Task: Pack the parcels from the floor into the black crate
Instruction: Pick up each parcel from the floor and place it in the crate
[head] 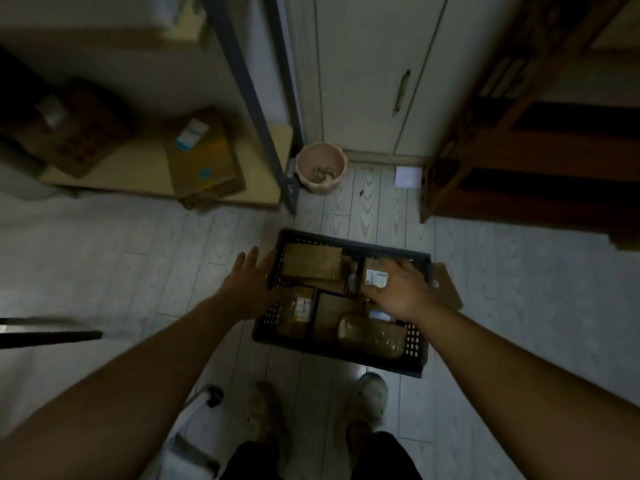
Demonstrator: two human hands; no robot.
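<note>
black crate (349, 242) on pale plank floor (138, 271), left fingers (247, 259) spread, right fingers (405, 266) round a labelled parcel (375, 277)

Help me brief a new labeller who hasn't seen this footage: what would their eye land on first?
The black crate on the pale floor at centre, nearly full of brown parcels, draws the eye first. The left hand is open at its left rim; the right hand grips a white-labelled parcel at its far right. Beyond, a pink pot stands at the foot of the white cupboard.
</note>
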